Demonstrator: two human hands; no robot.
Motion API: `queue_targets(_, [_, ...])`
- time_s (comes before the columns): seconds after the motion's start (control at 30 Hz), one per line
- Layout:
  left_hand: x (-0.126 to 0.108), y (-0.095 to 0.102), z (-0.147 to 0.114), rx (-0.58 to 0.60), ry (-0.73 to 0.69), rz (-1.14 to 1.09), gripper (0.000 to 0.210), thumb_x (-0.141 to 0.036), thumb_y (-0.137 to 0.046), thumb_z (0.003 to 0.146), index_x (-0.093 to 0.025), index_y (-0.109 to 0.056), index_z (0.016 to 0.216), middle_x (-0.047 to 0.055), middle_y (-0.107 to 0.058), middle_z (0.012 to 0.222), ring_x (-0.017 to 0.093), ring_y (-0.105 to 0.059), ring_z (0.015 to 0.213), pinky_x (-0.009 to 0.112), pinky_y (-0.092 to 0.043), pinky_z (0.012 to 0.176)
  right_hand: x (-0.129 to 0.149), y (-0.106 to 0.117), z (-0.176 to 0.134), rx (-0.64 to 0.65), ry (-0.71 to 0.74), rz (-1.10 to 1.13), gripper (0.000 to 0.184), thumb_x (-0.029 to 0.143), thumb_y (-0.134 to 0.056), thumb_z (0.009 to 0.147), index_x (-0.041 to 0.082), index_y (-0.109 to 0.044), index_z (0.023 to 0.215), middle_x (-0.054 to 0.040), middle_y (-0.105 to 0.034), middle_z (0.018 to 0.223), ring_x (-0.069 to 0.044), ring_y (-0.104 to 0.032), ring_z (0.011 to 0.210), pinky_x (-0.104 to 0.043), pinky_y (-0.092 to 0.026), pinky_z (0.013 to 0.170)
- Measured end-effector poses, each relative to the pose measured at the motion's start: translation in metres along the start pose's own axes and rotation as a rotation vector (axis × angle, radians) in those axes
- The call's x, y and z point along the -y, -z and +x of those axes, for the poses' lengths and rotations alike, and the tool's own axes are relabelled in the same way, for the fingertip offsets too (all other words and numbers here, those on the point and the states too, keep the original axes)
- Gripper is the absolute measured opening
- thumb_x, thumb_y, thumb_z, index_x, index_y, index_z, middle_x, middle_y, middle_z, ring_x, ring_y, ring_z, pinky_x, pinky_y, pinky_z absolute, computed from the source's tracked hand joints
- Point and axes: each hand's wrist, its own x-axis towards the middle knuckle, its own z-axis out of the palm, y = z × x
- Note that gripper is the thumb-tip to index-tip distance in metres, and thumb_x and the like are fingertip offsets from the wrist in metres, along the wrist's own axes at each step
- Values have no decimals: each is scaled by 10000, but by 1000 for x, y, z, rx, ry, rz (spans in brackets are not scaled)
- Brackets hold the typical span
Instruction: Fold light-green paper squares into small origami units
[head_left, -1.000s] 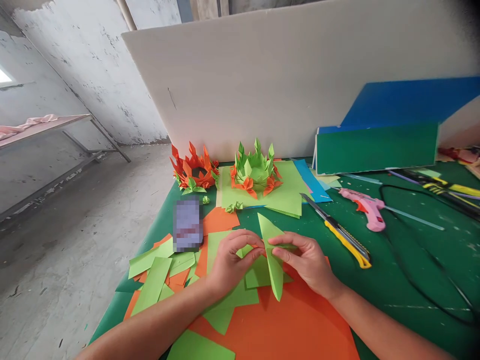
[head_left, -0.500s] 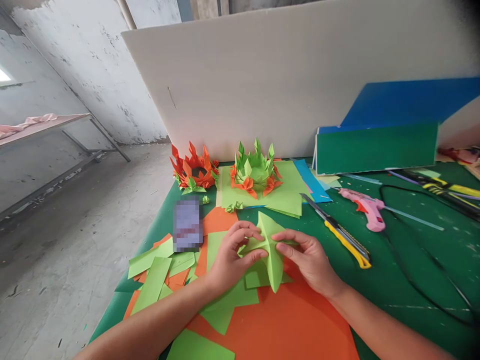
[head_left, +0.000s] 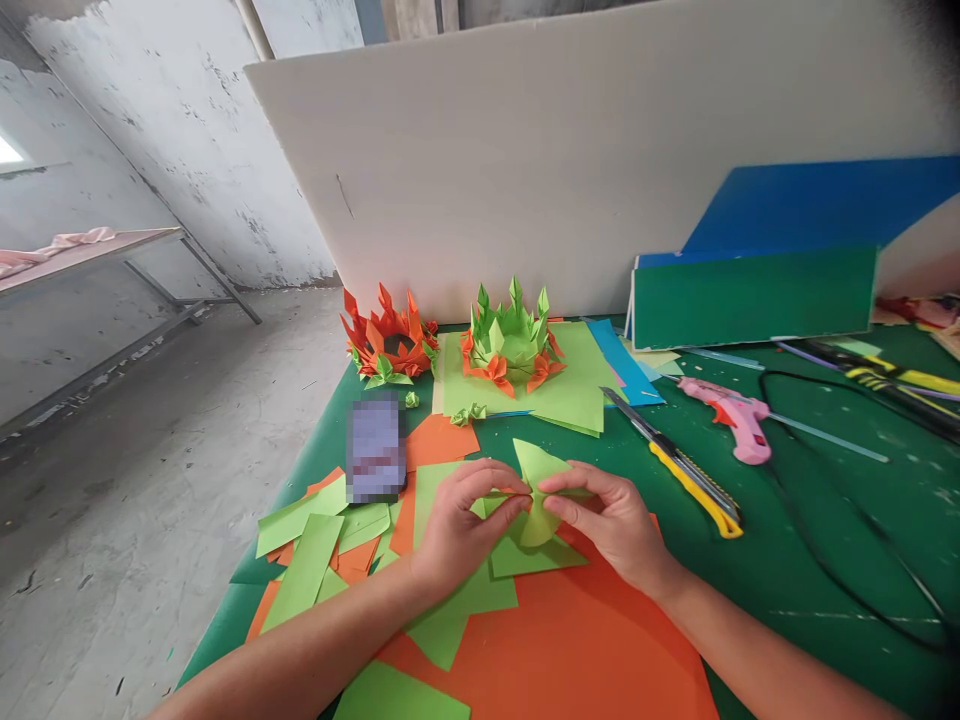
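Observation:
Between my two hands is a piece of folded light-green paper (head_left: 541,520), held above the sheets on the table. My left hand (head_left: 466,515) pinches it near its centre with thumb and index finger. From the other side, my right hand (head_left: 606,515) pinches it the same way, the fingertips of both hands close together. One pointed flap stands up at the back, and a rounded flap hangs toward me. Beneath lie green paper pieces (head_left: 469,598) and a large orange sheet (head_left: 600,640).
Behind stand an orange folded-paper crown (head_left: 390,335) and a green one (head_left: 514,330). A utility knife (head_left: 675,465) and a pink glue gun (head_left: 731,415) with its cord lie at right. To the left are a blurred phone-like object (head_left: 375,448) and paper strips (head_left: 306,560).
The green paper has been turned and bent between my fingers; its long near point now shows as a shorter, rounded flap. My fingertips have come closer together.

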Motion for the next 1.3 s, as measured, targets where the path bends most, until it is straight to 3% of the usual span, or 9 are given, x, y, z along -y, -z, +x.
queue_targets(0.13, [-1,0,0,10,-14,10,66,-151,-627,844,-213,-644,858,29,-682,816,150,-624,754,282,-511,706,1,0,0,-10,22,-25,79,343,-709,805,304,-756,855,-1,-693,816,-175,-635,785,-282,-536,701])
queue_targets(0.3, [-2,0,0,39,-3,-22,55,-149,-612,850,-200,-632,851,31,-664,806,142,-603,743,264,-498,681,-4,1,0,-21,26,-92,75,364,-713,803,311,-760,828,-18,-705,820,-229,-610,987,-379,-476,931])
queue_targets(0.43, [-2,-2,0,25,-7,-35,55,-137,-612,846,-190,-627,840,35,-651,809,138,-594,752,253,-492,674,-7,1,1,-51,104,-93,60,341,-729,792,317,-755,840,-37,-602,1098,-239,-521,1143,-355,-476,916])
queue_targets(0.57, [0,-3,-1,14,14,-30,50,-146,-617,847,-190,-640,840,36,-648,810,138,-597,765,249,-495,683,-5,0,2,-137,234,-241,51,285,-711,814,318,-746,829,-35,-522,1186,-228,-503,1099,-403,-412,965])
queue_targets(0.7, [1,-3,-1,11,68,-38,39,-173,-624,849,-186,-648,821,35,-645,798,132,-599,751,237,-498,671,2,0,0,-137,322,-399,108,228,-682,839,314,-742,866,-42,-580,1027,-224,-524,1022,-395,-437,900])
queue_targets(0.83, [1,-5,-3,31,147,-73,66,-205,-610,861,-183,-644,809,34,-648,787,133,-601,743,234,-505,661,5,-1,0,-80,351,-424,115,180,-649,861,282,-699,869,-23,-647,848,-207,-565,888,-376,-469,803])
queue_targets(1.1, [-4,-6,-3,43,226,-135,39,-186,-605,841,-178,-635,818,36,-645,810,140,-611,758,253,-537,689,7,-6,0,-91,442,-461,127,126,-643,841,253,-644,833,-6,-699,821,-192,-619,816,-367,-469,776])
queue_targets(1.3, [-4,-6,-3,61,177,-118,51,-181,-595,839,-174,-632,805,37,-636,784,140,-590,741,250,-518,658,10,-8,-1,-87,480,-496,144,100,-625,828,242,-609,813,-1,-693,792,-184,-621,785,-361,-459,759])
